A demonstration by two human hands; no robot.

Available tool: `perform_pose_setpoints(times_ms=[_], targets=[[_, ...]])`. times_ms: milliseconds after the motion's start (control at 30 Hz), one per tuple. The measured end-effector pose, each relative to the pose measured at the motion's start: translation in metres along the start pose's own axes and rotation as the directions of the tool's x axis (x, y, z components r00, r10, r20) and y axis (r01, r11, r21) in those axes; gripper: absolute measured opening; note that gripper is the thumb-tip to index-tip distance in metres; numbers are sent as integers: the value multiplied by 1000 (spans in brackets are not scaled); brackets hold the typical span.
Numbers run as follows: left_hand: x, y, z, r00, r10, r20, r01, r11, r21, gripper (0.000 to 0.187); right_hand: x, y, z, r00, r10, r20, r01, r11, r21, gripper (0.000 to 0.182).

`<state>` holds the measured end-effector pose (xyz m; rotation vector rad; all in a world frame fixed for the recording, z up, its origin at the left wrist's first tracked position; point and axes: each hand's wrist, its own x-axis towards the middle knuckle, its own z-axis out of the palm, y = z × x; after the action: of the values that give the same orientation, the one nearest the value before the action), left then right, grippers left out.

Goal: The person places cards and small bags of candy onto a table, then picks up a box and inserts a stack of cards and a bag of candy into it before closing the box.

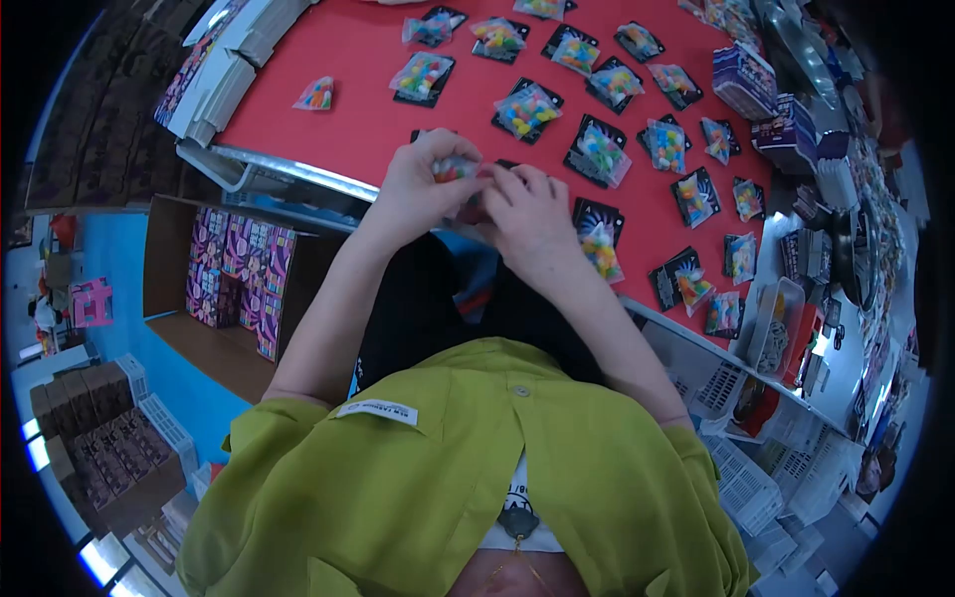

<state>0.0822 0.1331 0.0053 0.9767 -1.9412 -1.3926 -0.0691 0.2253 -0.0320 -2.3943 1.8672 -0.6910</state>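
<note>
At the near edge of the red table (358, 129), a small bag (455, 170) of coloured sweets is held in the left hand (426, 194), whose thumb and fingers are curled nearly closed around it. The right hand (532, 221) is held just beside it over the same edge, fingers bent and half closed; whether anything is gripped there cannot be told, since the fingertips are partly hidden. On the table, filled bags (602, 151) are laid with black cards (667, 284), mostly across its middle and right; a lone bag (316, 95) is seen toward its left side. Stacked boxes (744, 84) are kept at the table's right. The step in hand is judged to be close fingertip work on the held bag. For the next move, a steady left pinch and light right fingertips seem to be called for; whether the bag is sealed cannot be made out.
</note>
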Motion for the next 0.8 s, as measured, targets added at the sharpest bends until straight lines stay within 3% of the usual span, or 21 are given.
perform_pose_setpoints(times_ms=[100, 167, 300, 333, 433, 467, 533, 567, 633, 767, 800], targets=[[-3, -6, -11, 990, 86, -116, -80, 995, 59, 21, 7, 0, 10, 997, -72, -21, 70, 995, -73, 37], [-6, -1, -18, 983, -74, -169, 51, 989, -140, 20, 9, -3, 12, 992, -78, -104, 75, 997, -29, 31], [-4, -1, -17, 955, -143, -258, 2, 878, -478, 22, 9, -5, -6, 983, -10, -185, 19, 999, 47, 24], [-2, 1, -16, 953, -126, -275, -21, 880, -474, 22, 7, -5, -9, 980, -31, -197, 40, 998, 39, 24], [7, -1, -13, 935, -256, -246, 2, 697, -717, 23, -4, -4, -8, 996, 42, -85, -40, 999, 22, 24], [12, -2, -14, 934, -247, -257, -11, 701, -713, 23, -6, -6, -10, 995, 30, -93, -28, 999, 21, 24], [30, 2, -15, 932, -348, -103, 97, 513, -853, 23, -5, -8, -25, 991, 83, -107, -70, 990, 120, 27], [42, 3, -16, 935, -340, -102, 94, 515, -852, 23, -5, -6, -29, 990, 83, -115, -69, 991, 116, 27], [77, 6, -19, 886, -461, -60, 113, 339, -934, 24, -8, 1, -37, 978, 129, -165, -90, 970, 224, 28], [197, -17, -51, 911, -388, 139, 175, 59, -983, 23, -19, 19, -53, 971, 189, -149, -131, 935, 330, 26], [218, 3, -49, 877, -481, -1, 49, 91, -995, 26, -23, 22, -56, 961, 239, -137, -183, 926, 332, 26]])
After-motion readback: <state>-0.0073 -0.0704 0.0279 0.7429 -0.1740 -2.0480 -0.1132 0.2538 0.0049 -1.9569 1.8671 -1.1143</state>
